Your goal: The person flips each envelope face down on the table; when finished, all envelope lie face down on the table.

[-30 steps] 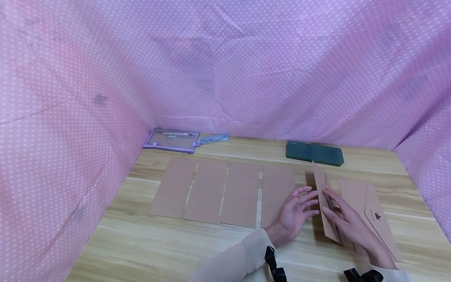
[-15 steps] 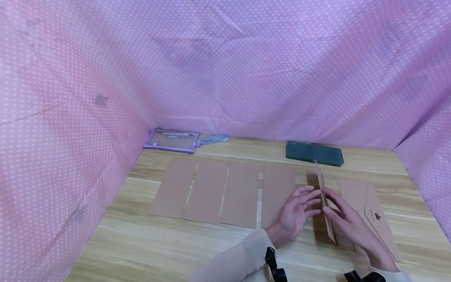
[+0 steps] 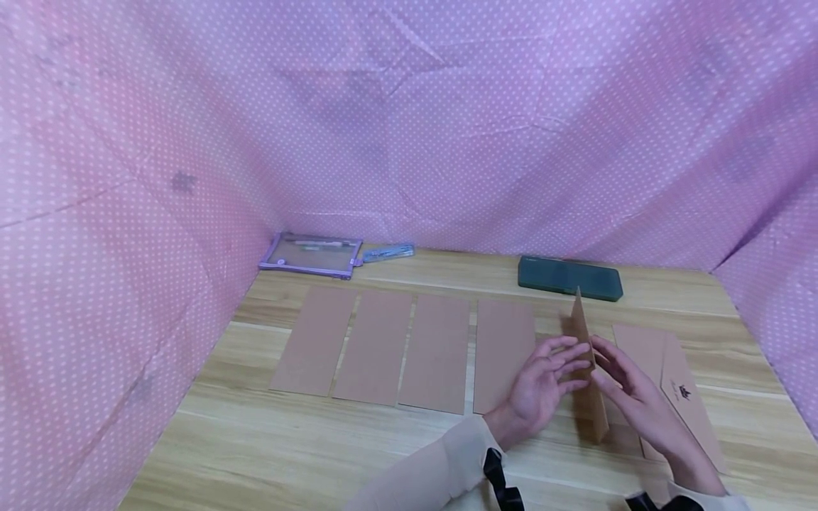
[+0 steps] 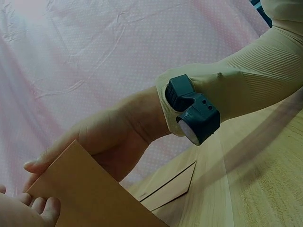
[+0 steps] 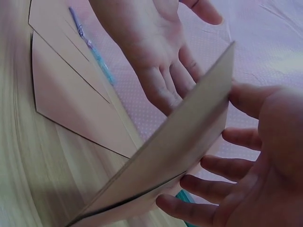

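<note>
Envelope (image 5: 182,142) has tipped more upright between left hand (image 3: 534,389) and right hand (image 3: 641,404) (fingers spread, both apparently touching).

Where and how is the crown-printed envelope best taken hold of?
The envelope lies flat on the table, so only its edges offer purchase. Probably best to pinch its right long edge, thumb on top, coming in low from the right: bare table shows beside it, while the right hand hides part of its left side in the head view.
</note>
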A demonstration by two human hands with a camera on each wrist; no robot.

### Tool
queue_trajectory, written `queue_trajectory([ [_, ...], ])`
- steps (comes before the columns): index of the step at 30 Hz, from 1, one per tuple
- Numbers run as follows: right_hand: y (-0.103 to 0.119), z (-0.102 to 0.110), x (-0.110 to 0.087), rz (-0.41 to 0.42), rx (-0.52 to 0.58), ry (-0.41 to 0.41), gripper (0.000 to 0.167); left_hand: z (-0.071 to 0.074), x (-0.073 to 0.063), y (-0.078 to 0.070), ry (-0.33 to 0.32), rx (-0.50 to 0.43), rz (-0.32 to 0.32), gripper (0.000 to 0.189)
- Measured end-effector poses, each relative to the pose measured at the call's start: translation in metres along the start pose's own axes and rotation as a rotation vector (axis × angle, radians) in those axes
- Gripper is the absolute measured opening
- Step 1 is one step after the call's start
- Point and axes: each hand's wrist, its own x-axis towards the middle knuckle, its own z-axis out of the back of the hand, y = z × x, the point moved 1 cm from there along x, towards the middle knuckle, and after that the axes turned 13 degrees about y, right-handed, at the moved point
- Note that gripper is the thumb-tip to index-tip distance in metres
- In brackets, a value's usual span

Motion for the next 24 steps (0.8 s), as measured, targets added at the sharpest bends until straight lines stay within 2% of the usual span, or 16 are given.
queue_trajectory([
  [8,-0.002,0.003,-0.002,0.014,0.083,-0.029,0.058,0.000,0.004,0.003,0.027,0.036,0.049,0.049],
  [18,-0.003,0.010,-0.007,-0.067,-0.028,-0.061,0.050,0.005,0.004,0.011,0.009,0.104,0.138,0.052],
  [24,-0.006,0.015,-0.010,-0.093,-0.062,-0.087,0.051,0.011,0.003,0.020,-0.068,0.107,0.217,0.049],
])
